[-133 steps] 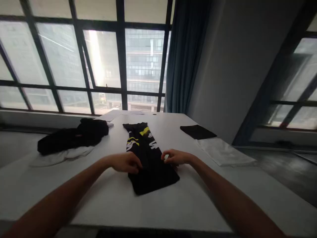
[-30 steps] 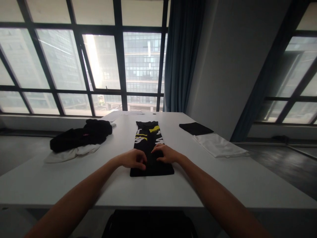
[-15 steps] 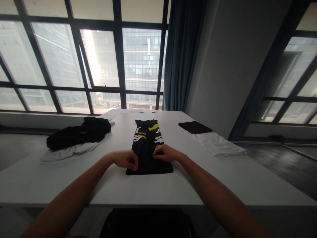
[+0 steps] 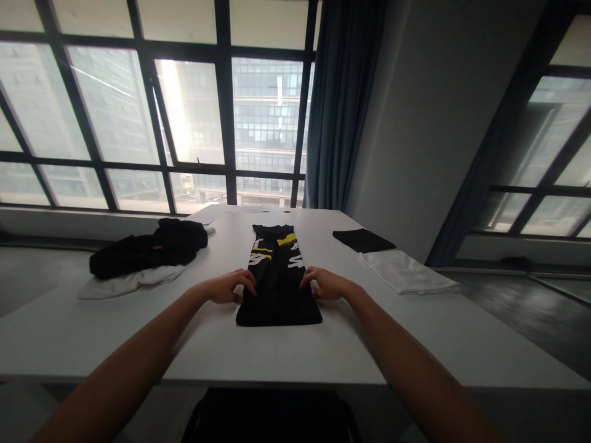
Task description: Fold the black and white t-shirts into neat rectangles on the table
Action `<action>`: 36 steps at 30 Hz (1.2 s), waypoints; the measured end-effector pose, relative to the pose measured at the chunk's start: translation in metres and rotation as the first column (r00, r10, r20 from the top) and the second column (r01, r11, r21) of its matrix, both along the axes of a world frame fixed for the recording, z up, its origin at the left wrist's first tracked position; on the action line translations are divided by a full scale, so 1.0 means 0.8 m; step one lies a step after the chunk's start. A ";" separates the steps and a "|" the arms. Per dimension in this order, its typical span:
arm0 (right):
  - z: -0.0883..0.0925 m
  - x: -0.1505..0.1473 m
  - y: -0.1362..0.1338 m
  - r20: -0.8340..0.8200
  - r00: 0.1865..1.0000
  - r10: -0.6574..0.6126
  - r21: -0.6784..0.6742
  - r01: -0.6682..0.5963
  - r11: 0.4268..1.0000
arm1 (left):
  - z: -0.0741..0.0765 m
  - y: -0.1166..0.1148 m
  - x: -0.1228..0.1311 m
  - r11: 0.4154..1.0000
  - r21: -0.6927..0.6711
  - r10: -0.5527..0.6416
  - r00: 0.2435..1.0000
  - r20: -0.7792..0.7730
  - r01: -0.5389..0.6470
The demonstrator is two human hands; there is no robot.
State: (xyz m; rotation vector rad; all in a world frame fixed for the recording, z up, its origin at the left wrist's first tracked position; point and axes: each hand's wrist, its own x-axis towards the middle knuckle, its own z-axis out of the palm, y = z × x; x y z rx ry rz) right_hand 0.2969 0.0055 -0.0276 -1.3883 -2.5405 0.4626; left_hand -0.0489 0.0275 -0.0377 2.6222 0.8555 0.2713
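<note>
A black T-shirt, folded into a long narrow strip with white and yellow print, lies flat on the white table in front of me. Its collar end points away toward the window. My left hand holds the left edge, fingers curled over the top and thumb low at the side. On the opposite edge, my right hand grips the cloth with bent fingers, a little below the white print. Where the fingertips meet under the fabric is hidden.
On the left of the white table black clothes are heaped over a white garment. Folded black cloth and folded white cloth lie to the right. Papers rest at the far end. A black chair stands at the near edge.
Both hands have moved from on top of the T-shirt out to its side edges and slightly away from me. Their fingers now take hold there. The T-shirt has hardly shifted.
</note>
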 end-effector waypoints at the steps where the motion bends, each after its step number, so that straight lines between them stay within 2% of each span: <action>1: -0.001 -0.002 0.000 -0.004 1.000 0.030 0.001 -0.030 1.000 | -0.004 0.002 0.002 1.000 0.018 0.002 1.000 0.009 -0.002; 5: -0.002 -0.002 0.003 -0.073 0.993 0.092 0.021 -0.091 0.996 | -0.014 0.009 0.008 0.997 0.063 -0.060 0.994 0.093 0.054; 9: 0.003 0.005 0.001 -0.120 0.985 0.126 0.000 -0.127 0.992 | -0.010 0.008 0.007 0.999 0.017 -0.052 0.989 0.141 0.050; 12: 0.011 0.011 -0.002 -0.138 0.979 0.150 -0.139 -0.170 0.976 | 0.000 -0.001 0.006 0.991 -0.121 -0.039 0.989 0.145 0.057; 15: 0.014 0.014 -0.001 -0.262 0.946 0.192 -0.355 -0.279 0.892 | 0.008 -0.007 0.010 0.937 -0.328 -0.047 0.973 0.225 0.121; 16: 0.013 0.013 0.002 -0.331 0.926 0.179 -0.365 -0.301 0.881 | 0.008 -0.006 0.013 0.918 -0.375 -0.013 0.955 0.296 0.129; 17: 0.010 0.012 0.007 -0.403 0.904 0.144 -0.329 -0.291 0.898 | 0.007 -0.003 0.017 0.909 -0.401 0.052 0.921 0.387 0.117; 18: 0.006 0.009 0.012 -0.465 0.881 0.088 -0.261 -0.231 0.937 | 0.004 0.002 0.021 0.910 -0.408 0.142 0.864 0.483 0.079; 20: -0.005 0.005 0.026 -0.535 0.841 -0.082 -0.128 0.015 0.992 | -0.006 0.017 0.027 0.903 -0.420 0.356 0.698 0.621 -0.087; 22: -0.019 0.001 0.038 -0.520 0.808 -0.277 -0.079 0.278 0.957 | -0.020 0.033 0.030 0.837 -0.454 0.542 0.563 0.623 -0.304; 23: -0.025 0.000 0.042 -0.490 0.799 -0.349 -0.070 0.363 0.929 | -0.027 0.039 0.030 0.798 -0.452 0.602 0.536 0.591 -0.399; 25: -0.033 -0.001 0.046 -0.424 0.816 -0.393 -0.050 0.412 0.910 | -0.040 0.047 0.028 0.765 -0.374 0.642 0.567 0.516 -0.525; 27: -0.035 -0.004 0.043 -0.362 0.864 -0.351 -0.026 0.368 0.930 | -0.046 0.047 0.025 0.799 -0.205 0.588 0.665 0.460 -0.565; 29: -0.033 -0.008 0.036 -0.295 0.908 -0.298 0.025 0.319 0.947 | -0.046 0.041 0.025 0.845 0.012 0.483 0.772 0.414 -0.535; 31: -0.030 -0.014 0.029 -0.248 0.934 -0.256 0.120 0.292 0.949 | -0.045 0.032 0.029 0.875 0.190 0.366 0.864 0.345 -0.446; 33: -0.030 -0.019 0.024 -0.214 0.958 -0.192 0.188 0.233 0.954 | -0.046 0.022 0.035 0.910 0.236 0.291 0.930 0.225 -0.341; 36: -0.033 -0.022 0.021 -0.102 0.984 -0.145 0.099 0.155 0.983 | -0.051 0.013 0.041 0.952 0.129 0.280 0.960 -0.002 -0.277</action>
